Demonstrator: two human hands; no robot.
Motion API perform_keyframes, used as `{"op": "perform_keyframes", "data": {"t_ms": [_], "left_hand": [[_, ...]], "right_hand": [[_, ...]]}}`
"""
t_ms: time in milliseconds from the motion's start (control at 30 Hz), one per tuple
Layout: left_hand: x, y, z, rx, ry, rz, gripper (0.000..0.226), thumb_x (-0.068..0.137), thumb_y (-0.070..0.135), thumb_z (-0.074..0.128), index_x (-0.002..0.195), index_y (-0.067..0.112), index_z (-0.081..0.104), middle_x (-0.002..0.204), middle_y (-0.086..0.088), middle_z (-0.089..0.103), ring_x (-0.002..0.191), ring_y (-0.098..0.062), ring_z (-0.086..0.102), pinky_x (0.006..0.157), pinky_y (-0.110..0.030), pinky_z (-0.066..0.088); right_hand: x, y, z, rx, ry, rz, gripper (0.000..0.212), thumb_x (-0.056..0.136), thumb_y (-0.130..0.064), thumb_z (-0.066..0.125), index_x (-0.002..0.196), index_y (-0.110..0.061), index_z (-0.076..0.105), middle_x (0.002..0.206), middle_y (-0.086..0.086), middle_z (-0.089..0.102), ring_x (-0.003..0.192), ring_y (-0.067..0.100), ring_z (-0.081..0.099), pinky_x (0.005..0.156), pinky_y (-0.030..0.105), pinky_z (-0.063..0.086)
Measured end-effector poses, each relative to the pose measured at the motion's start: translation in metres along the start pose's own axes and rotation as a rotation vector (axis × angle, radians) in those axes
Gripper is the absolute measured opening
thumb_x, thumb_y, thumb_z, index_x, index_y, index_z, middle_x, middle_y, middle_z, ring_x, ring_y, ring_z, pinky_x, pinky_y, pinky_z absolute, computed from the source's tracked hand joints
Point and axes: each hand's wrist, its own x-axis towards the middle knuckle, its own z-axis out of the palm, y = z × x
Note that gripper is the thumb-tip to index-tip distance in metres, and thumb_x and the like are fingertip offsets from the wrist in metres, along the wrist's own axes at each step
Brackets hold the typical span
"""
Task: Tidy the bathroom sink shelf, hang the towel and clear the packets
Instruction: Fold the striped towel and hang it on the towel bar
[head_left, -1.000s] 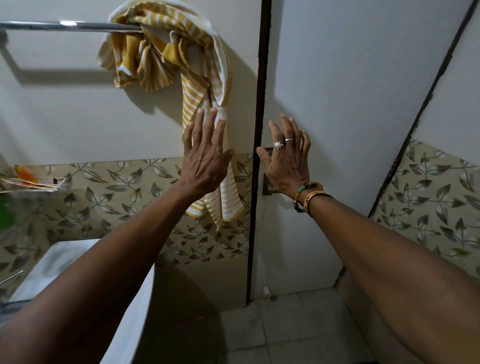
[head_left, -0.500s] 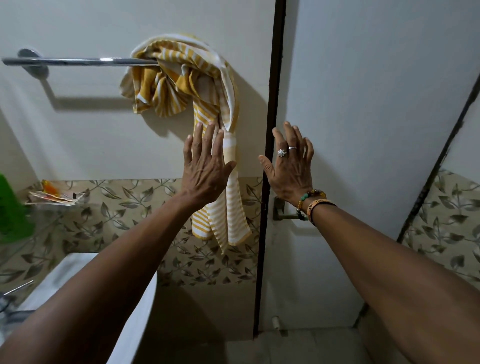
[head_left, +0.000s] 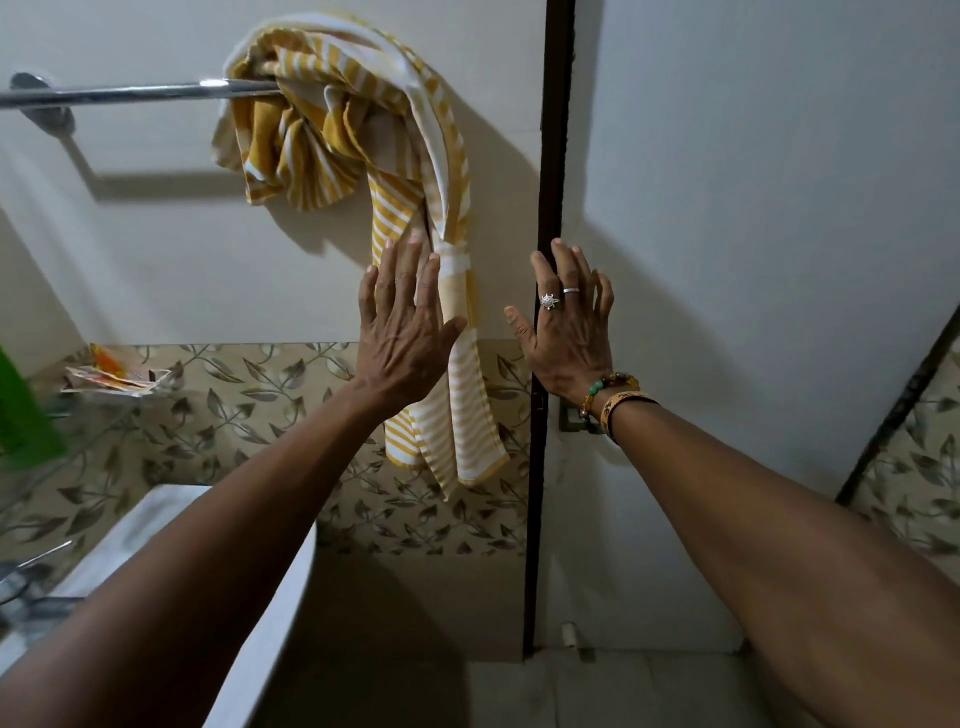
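A yellow and white striped towel (head_left: 332, 135) hangs bunched over the right end of a chrome towel bar (head_left: 130, 95), with one long tail dropping down the wall. My left hand (head_left: 402, 332) is raised with straight fingers in front of that tail, at about its middle. My right hand (head_left: 569, 322), with rings and bead bracelets, is held flat and open to the right of the towel, over the dark door-frame strip; it holds nothing. Packets (head_left: 111, 376) lie on the glass shelf (head_left: 98, 415) at the left.
A white sink (head_left: 171, 525) sits at lower left with a tap (head_left: 31, 564) at its edge. A green object (head_left: 21, 410) is blurred at the far left. A dark vertical strip (head_left: 545, 364) divides wall from white door. Leaf-patterned tiles line the lower wall.
The view has tilted down, so bar and towel sit lower in frame. Both hands have stayed raised and open, the left in front of the towel's tail.
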Motion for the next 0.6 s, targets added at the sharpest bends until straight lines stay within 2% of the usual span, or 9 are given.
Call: {"op": "perform_keyframes", "data": {"t_ms": [133, 233, 600], "left_hand": [[0.005, -0.009, 0.013, -0.002, 0.019, 0.024, 0.076, 0.1, 0.051, 0.045, 0.155, 0.003, 0.024, 0.166, -0.018, 0.008, 0.153, -0.036, 0.001, 0.123, -0.05, 0.004], [0.01, -0.015, 0.023, -0.015, 0.022, 0.031, 0.077, 0.1, 0.052, 0.044, 0.156, 0.003, 0.021, 0.166, -0.018, 0.005, 0.153, -0.035, -0.001, 0.122, -0.05, 0.001], [0.033, -0.034, 0.041, -0.117, 0.083, 0.07, 0.078, 0.1, 0.053, 0.044, 0.154, 0.0, 0.026, 0.163, -0.022, 0.015, 0.152, -0.04, 0.007, 0.122, -0.05, 0.004]], "right_hand": [[0.003, 0.001, 0.014, -0.003, 0.006, 0.027, 0.065, 0.096, -0.045, 0.053, 0.147, -0.008, 0.042, 0.157, 0.017, 0.033, 0.146, 0.035, 0.029, 0.114, 0.056, 0.022], [0.006, 0.0, 0.02, -0.011, -0.017, 0.029, 0.065, 0.096, -0.046, 0.054, 0.148, -0.009, 0.041, 0.157, 0.017, 0.032, 0.146, 0.035, 0.028, 0.115, 0.056, 0.021], [0.024, -0.002, 0.03, -0.106, -0.011, 0.069, 0.066, 0.096, -0.047, 0.052, 0.149, -0.01, 0.039, 0.158, 0.016, 0.031, 0.147, 0.034, 0.027, 0.116, 0.055, 0.021]]}}
